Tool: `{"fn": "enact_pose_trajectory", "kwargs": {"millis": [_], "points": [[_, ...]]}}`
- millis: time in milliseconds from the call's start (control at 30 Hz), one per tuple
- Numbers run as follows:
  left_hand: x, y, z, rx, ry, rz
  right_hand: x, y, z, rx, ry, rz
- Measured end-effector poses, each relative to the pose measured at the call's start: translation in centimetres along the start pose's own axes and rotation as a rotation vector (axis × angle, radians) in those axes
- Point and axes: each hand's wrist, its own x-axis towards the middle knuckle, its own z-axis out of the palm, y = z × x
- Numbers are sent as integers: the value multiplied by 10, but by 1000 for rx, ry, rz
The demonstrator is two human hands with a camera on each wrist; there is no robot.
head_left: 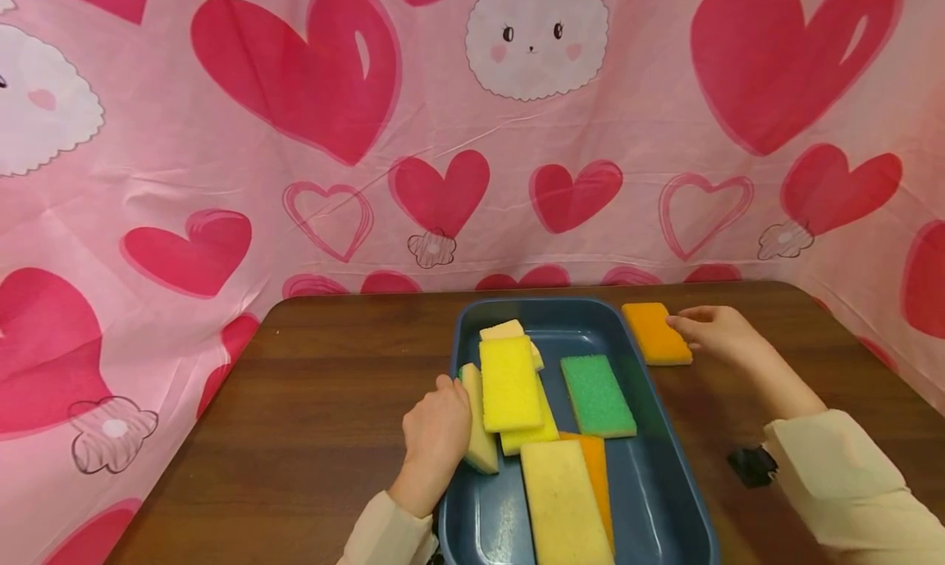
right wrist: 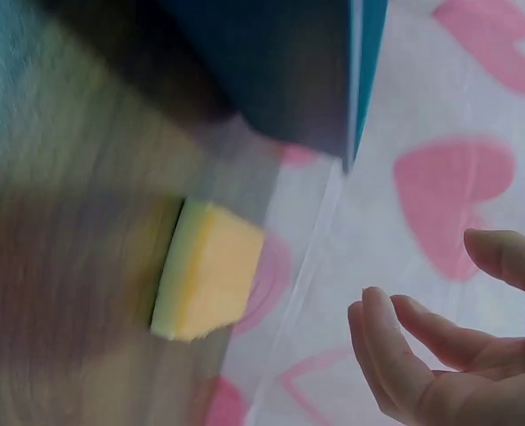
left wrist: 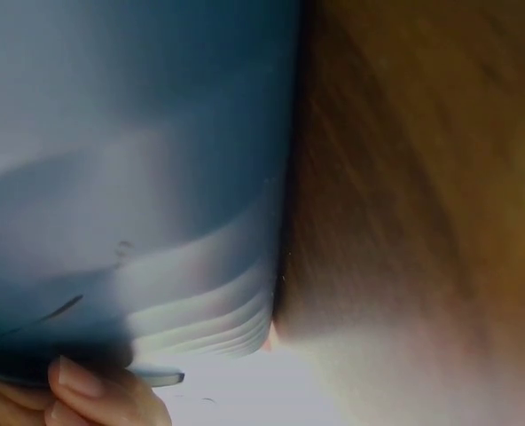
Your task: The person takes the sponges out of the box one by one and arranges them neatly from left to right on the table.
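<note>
My left hand (head_left: 439,426) grips the left rim of a dark blue tray (head_left: 653,508); in the left wrist view its fingers (left wrist: 112,399) bend over the rim. Just inside, a cream sponge (head_left: 478,426) leans on edge beside that hand. To the tray's right, an orange sponge (head_left: 653,334) lies flat on the table. My right hand (head_left: 719,335) hovers at this sponge's right side, fingers stretched toward it. From the right wrist, the hand (right wrist: 458,346) has thumb and fingers apart, with nothing between them, and a gap separates it from the sponge (right wrist: 214,271).
Inside the tray lie a bright yellow sponge (head_left: 509,385) on top of others, a green sponge (head_left: 598,395), a large pale yellow sponge (head_left: 564,503) and part of an orange one (head_left: 596,475). Behind the brown wooden table (head_left: 354,385) hangs a pink heart-patterned cloth (head_left: 443,122).
</note>
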Motion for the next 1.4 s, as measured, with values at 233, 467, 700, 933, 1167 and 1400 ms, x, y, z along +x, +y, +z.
{"fn": "enact_pose_trajectory", "kwargs": {"millis": [233, 467, 700, 933, 1167, 1400], "points": [[0, -1, 0, -2, 3, -2, -22, -21, 20, -82, -15, -83], [-1, 0, 0, -14, 12, 2, -40, -21, 37, -99, -10, -136], [-1, -1, -1, -25, 7, 1, -55, -22, 59, -91, -31, -171], [-1, -1, 0, -26, 17, 10, -70, -27, 88, -60, -66, -180], [-1, -1, 0, -27, 15, 13, -82, -31, 115, 2, -167, -177], [0, -2, 0, -29, 7, 10, -90, -29, 134, -23, -229, -233]]}}
